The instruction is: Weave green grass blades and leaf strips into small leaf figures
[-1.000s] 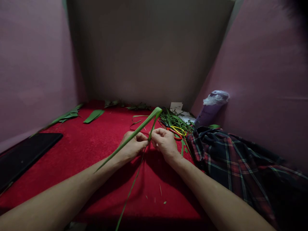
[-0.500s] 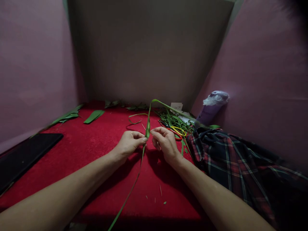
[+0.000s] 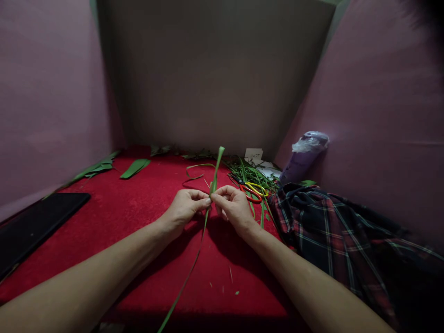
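A long narrow green leaf strip [image 3: 214, 179] stands upright between my hands, folded into a thicker part where the fingers meet. My left hand [image 3: 187, 205] pinches its lower part between thumb and forefinger. From the other side my right hand [image 3: 234, 203] pinches the same folded part, fingertips close to the left thumb. One thin tail of the strip runs down toward the front edge of the table, and another thin piece curls out behind the left hand. The inner fingers of both hands are partly hidden.
Scissors [image 3: 255, 188] with red and yellow handles lie by a heap of cut leaves [image 3: 249, 171]. A plaid cloth [image 3: 333, 226] fills the right side. Left are a black flat object [image 3: 41, 226] and a broad leaf [image 3: 135, 168]. A purple plastic-topped roll [image 3: 301, 159] leans at the right wall.
My right hand has moved left and closed on the folded strip. The strip's upper length, which arched over to the right, now shows only as a short upright end.
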A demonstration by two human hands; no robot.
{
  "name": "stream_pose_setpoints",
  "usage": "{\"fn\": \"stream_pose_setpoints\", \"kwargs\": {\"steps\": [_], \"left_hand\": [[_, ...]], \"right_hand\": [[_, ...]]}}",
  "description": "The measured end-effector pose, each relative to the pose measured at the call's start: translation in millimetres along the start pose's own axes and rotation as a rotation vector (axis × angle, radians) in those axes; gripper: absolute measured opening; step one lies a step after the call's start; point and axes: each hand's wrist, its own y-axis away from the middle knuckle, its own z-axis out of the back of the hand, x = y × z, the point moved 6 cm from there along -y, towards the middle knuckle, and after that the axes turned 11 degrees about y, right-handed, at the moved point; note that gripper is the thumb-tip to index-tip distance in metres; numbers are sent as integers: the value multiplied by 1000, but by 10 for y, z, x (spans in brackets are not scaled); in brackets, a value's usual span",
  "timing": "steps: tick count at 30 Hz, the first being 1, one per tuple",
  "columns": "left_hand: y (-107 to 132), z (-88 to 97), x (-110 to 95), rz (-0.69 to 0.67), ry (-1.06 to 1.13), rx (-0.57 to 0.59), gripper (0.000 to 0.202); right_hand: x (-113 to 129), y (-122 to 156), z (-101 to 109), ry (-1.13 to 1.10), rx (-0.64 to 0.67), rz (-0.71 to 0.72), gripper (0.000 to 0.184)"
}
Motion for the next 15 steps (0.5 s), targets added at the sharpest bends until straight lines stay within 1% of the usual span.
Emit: {"fn": "stream_pose_setpoints", "kwargs": {"steps": [6, 12, 15], "left_hand": [[11, -3, -5, 1, 49, -7, 23], [25, -1, -17, 1, 64, -31, 20], [8, 4, -5, -2, 69, -22, 19]], "right_hand": [[4, 0, 1, -46, 8, -9, 18], [5, 7, -11, -26, 14, 6, 22], [3, 3, -11, -35, 18, -4, 21]]}}
